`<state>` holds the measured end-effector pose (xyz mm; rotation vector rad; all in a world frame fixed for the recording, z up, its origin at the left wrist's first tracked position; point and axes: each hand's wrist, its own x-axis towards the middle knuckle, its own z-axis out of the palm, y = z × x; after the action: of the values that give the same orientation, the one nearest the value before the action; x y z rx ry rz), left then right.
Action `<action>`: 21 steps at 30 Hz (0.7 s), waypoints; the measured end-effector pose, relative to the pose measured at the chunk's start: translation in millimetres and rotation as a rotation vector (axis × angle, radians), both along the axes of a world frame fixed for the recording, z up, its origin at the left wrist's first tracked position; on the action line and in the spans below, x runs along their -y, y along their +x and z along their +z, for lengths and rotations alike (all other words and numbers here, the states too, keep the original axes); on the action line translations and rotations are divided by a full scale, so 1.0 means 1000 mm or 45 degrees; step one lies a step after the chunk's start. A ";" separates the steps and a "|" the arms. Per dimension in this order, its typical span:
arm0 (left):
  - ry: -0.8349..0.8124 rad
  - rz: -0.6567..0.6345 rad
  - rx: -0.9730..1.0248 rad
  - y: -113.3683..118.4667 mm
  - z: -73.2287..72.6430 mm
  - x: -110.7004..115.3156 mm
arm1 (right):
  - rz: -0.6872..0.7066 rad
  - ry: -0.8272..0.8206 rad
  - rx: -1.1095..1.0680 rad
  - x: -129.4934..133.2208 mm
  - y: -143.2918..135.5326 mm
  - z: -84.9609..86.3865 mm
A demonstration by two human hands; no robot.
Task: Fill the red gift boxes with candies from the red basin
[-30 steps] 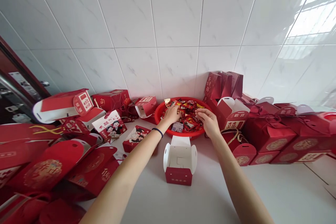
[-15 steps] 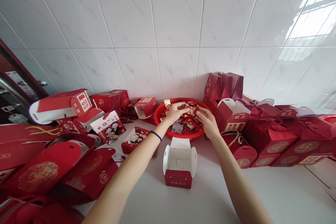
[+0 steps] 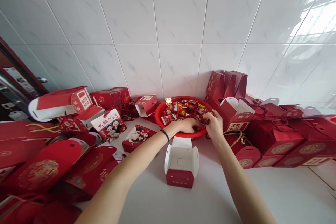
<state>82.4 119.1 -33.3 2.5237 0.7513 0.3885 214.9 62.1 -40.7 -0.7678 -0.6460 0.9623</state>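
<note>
The right hand [image 3: 215, 126] has its thumb and fingers closed on dark red wrapped sweets [image 3: 205, 113]. The left hand [image 3: 187, 126], a dark band [image 3: 165, 135] at its wrist, reaches in with its fingers lowered among the others; its fingertips are hidden, so I cannot tell whether they are apart or pinching something.

Nearest on the pale tabletop [image 3: 204, 196] stands an open box [image 3: 181, 178], red outside and white inside, its flaps raised. Taking it as the middle of the dial, with the wall at twelve, a heap of red boxes [image 3: 42, 171] fills nine, and more red boxes [image 3: 278, 134] stand stacked towards three. At ten lie a small box with a printed couple [image 3: 138, 137] and, beyond it, a white-and-red printed box [image 3: 112, 129]. The sweets are at twelve, in a red basin [image 3: 158, 113] just behind the open box; both hands are at its near right part. A box with a white character panel [image 3: 236, 115] stands between one and two; farther back, at one, are upright red cartons [image 3: 227, 84]. Farthest, at twelve, rises the tiled wall [image 3: 181, 14].
</note>
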 end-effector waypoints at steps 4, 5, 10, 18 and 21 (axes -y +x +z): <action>0.096 0.093 -0.242 -0.001 0.004 -0.009 | 0.036 -0.063 0.002 0.005 0.000 0.004; 0.130 0.159 -0.280 -0.003 0.005 -0.012 | 0.040 -0.070 0.000 0.005 0.000 0.004; 0.276 0.510 -0.332 -0.024 0.011 -0.021 | 0.038 -0.071 -0.022 0.005 0.000 0.006; 0.321 0.445 -0.355 -0.026 0.015 -0.009 | 0.061 -0.086 -0.058 0.002 -0.001 0.006; 0.325 0.355 -0.412 -0.024 0.017 -0.006 | 0.068 -0.083 -0.057 0.003 -0.002 0.007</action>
<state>58.8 124.7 -16.8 2.7626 1.2565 0.1748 213.1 59.0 -33.8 -0.7878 -0.6007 1.0511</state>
